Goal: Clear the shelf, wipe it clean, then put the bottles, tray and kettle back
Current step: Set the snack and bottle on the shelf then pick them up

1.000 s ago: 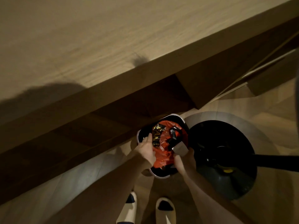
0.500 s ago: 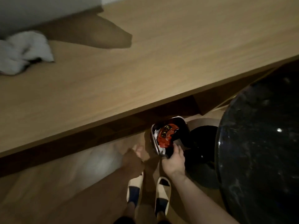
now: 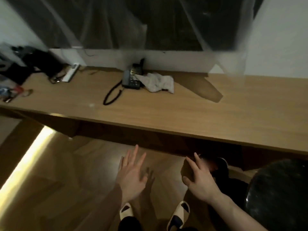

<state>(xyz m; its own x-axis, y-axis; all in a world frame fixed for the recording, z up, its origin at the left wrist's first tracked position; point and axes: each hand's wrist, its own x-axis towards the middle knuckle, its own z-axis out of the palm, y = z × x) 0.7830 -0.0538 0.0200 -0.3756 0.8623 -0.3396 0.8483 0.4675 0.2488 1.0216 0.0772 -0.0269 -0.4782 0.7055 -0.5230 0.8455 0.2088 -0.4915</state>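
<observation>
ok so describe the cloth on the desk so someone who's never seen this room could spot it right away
Start from the long wooden desk that runs under the curtained window. Near the middle of its back edge sits a dark desk phone with a coiled cord. The cloth lies crumpled against the phone's right side, the only pale, soft, rumpled thing on the desk.

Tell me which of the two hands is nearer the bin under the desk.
The right hand: its fingertips reach just in front of the dark bin, while the left hand hovers over bare floor.
</observation>
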